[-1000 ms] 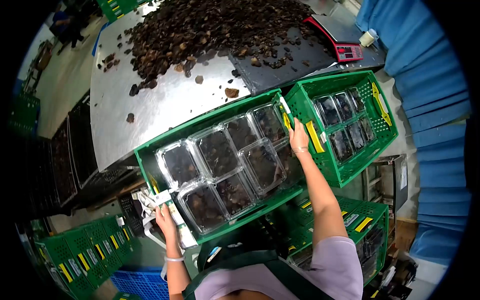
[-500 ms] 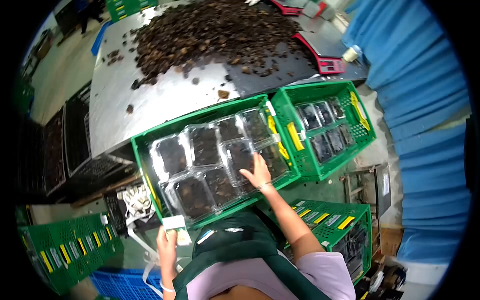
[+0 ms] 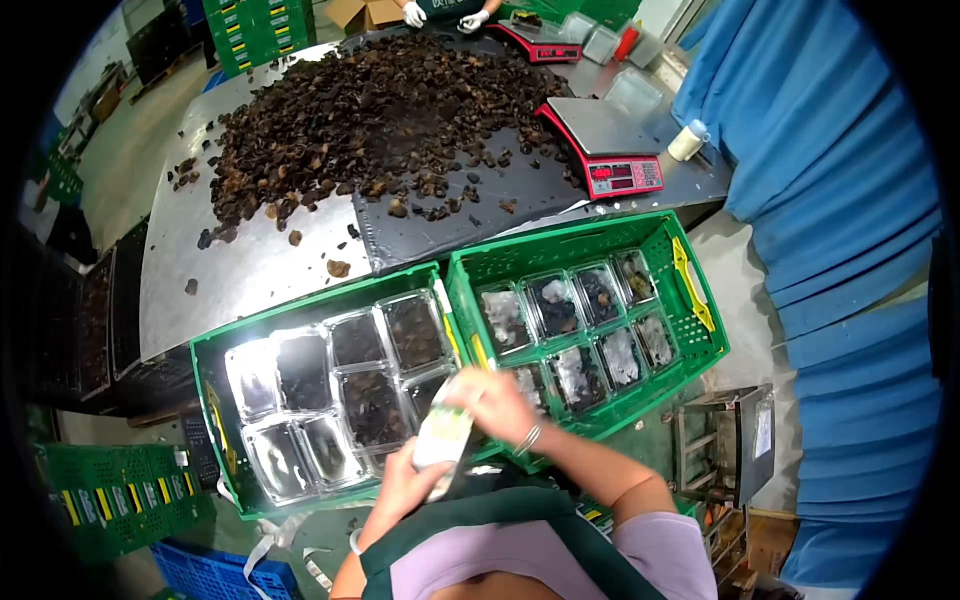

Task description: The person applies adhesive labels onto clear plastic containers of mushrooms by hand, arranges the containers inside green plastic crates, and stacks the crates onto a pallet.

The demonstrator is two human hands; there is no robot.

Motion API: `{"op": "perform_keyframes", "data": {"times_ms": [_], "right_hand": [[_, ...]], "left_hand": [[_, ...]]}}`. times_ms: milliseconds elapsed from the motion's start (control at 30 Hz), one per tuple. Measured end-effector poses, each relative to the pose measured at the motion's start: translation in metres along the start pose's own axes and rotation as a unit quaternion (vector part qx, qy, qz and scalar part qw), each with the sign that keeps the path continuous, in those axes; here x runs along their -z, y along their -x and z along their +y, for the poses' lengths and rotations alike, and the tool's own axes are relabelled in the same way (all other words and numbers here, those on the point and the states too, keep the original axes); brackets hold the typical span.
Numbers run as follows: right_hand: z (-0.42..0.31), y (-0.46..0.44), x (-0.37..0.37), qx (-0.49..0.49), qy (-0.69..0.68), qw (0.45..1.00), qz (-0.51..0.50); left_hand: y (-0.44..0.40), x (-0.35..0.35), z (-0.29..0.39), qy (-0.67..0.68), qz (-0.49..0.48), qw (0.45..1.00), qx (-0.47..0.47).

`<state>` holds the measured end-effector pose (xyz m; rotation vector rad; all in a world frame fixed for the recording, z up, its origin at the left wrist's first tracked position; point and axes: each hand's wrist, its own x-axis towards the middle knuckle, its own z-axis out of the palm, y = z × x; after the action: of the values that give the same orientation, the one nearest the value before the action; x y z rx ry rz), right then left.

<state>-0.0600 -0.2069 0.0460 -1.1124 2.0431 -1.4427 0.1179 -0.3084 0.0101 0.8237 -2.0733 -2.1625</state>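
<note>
Both my hands meet over the front edge of the left green crate (image 3: 320,312). My left hand (image 3: 402,485) grips the lower end of a white printed label (image 3: 443,437), possibly a stack, with green and yellow marks. At its upper end, the fingers of my right hand (image 3: 497,403) are closed on the label. Beneath and beyond my hands, clear plastic boxes (image 3: 372,405) filled with dark brown pieces stand in rows in this crate. Glare whitens several lids on its left side. The label partly hides the boxes nearest my hands.
Another green crate (image 3: 560,240) with clear boxes adjoins on the right. A pile of dark brown pieces (image 3: 370,110) covers much of the metal table (image 3: 175,290). A red scale (image 3: 625,172) and a bottle (image 3: 688,140) stand rightward. Across the table are another person's gloved hands (image 3: 473,20).
My right hand has left the box lids and come to the label in my left hand. The label has moved up and right in view. The camera view has shifted, showing more table.
</note>
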Motion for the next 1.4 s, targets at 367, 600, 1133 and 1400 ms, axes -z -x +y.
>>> {"op": "perform_keyframes", "data": {"times_ms": [367, 600, 1133, 1400], "right_hand": [[0.274, -0.085, 0.063, 0.002, 0.426, 0.889, -0.167], [0.077, -0.031, 0.086, 0.007, -0.006, 0.989, -0.145], [0.215, -0.069, 0.188, 0.021, 0.397, 0.914, -0.086], [0.205, -0.040, 0.203, 0.068, 0.281, 0.942, -0.171]], "left_hand": [[0.017, -0.060, -0.001, -0.064, 0.081, 0.995, 0.017], [0.013, -0.091, 0.015, 0.085, 0.128, 0.988, 0.033], [0.023, -0.115, 0.015, -0.068, -0.065, 0.994, -0.058], [0.059, -0.218, 0.023, 0.111, 0.176, 0.956, 0.209]]}}
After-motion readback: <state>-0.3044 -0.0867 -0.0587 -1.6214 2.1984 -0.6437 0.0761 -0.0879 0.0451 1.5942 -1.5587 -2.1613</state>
